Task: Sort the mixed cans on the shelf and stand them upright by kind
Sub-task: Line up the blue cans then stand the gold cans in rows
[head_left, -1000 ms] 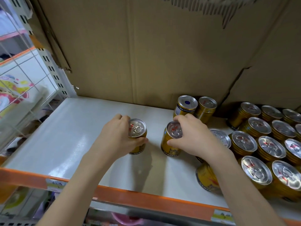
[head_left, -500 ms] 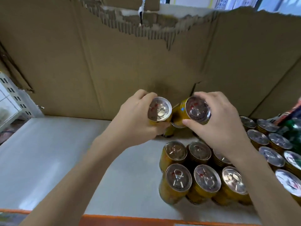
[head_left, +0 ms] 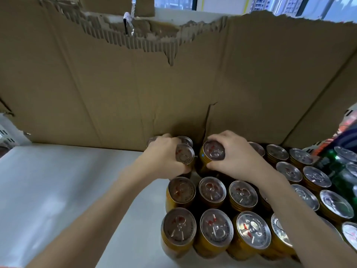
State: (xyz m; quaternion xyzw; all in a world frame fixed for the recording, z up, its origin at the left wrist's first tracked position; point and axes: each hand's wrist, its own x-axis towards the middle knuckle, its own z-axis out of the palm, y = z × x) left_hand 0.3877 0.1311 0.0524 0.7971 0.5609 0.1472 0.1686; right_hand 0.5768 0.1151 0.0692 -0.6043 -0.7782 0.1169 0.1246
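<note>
Two hands each hold a gold can at the back of the shelf (head_left: 58,190), against the cardboard wall (head_left: 116,93). The left hand (head_left: 164,157) wraps a gold can (head_left: 184,155), upright axis, at its 3 o'clock. The right hand (head_left: 237,155) clasps another gold can (head_left: 212,153) at its 9 o'clock, tilted slightly. Upright gold rows (head_left: 212,190) stand at 6 o'clock.

Left hand (head_left: 164,157) gripping gold can (head_left: 185,156), right hand (head_left: 234,154) gripping another (head_left: 213,152); both upright at cardboard backing (head_left: 116,89), behind standing gold rows (head_left: 212,213).

torn cardboard backing (head_left: 116,84) (ragged top), windows (head_left: 173,2)
</note>
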